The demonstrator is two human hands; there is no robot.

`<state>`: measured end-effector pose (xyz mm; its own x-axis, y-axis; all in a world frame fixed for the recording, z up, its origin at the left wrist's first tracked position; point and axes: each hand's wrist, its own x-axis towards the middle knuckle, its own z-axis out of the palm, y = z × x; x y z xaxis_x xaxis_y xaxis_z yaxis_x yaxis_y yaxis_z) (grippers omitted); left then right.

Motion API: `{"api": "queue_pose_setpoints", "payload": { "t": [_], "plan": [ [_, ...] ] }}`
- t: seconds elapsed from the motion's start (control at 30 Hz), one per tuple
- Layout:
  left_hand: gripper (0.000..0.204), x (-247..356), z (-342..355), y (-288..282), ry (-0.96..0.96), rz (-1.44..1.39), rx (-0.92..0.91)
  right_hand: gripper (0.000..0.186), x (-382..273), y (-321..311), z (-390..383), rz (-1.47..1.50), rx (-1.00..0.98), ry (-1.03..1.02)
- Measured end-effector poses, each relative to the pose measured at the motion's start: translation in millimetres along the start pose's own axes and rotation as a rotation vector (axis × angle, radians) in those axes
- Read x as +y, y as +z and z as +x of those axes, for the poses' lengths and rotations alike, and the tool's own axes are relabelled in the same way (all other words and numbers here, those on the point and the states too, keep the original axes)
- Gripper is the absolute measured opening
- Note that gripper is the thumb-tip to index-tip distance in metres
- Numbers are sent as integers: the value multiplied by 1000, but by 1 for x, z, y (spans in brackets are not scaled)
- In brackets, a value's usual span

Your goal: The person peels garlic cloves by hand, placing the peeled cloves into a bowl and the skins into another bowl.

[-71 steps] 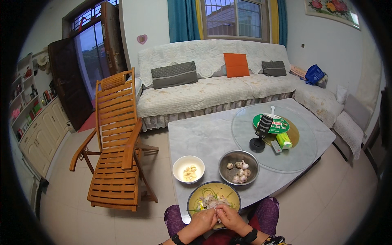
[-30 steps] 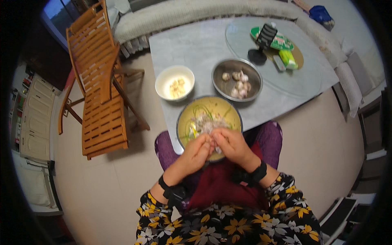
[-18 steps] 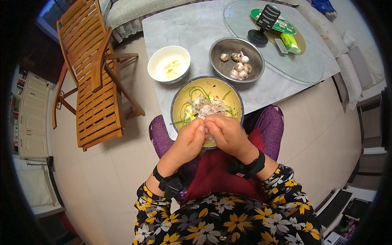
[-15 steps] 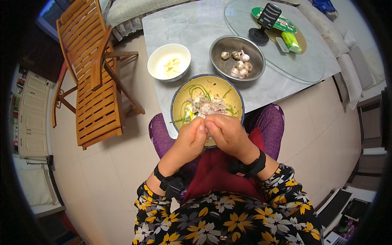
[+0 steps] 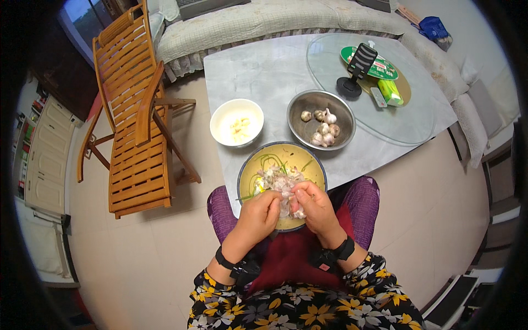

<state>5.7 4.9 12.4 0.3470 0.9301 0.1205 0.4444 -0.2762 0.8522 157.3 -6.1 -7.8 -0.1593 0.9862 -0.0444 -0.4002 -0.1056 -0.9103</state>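
Note:
Both hands are close together over the near side of a yellow bowl with a dark blue rim. Garlic skins and green strips are heaped inside it. My left hand is closed, thumb pressed to the fingers; what it pinches is too small to make out. My right hand is curled around a pale piece of garlic, mostly covered by its fingers. Beyond, a white bowl contains peeled garlic cloves. To its right, a steel bowl carries several whole garlic bulbs.
The bowls stand along the near end of a grey marble table. A glass turntable bears a black stand, a green oval package and a green pack. A wooden folding chair is at left, a covered sofa behind.
My hands have moved slightly apart, and the right one has turned so its thumb and fingertips show. The whole view has shifted, placing the table lower in the picture.

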Motion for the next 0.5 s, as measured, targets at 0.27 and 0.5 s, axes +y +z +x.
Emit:
{"api": "queue_pose_setpoints", "payload": {
  "t": [0.27, 0.5],
  "plan": [
    [15, 9, 5, -3, 373, 169, 148, 18, 3, -6, 3, -15, -36, 37],
    [8, 11, 4, -3, 282, 118, 49, 23, 4, -7, 3, -47, -46, 94]
  ]
}}
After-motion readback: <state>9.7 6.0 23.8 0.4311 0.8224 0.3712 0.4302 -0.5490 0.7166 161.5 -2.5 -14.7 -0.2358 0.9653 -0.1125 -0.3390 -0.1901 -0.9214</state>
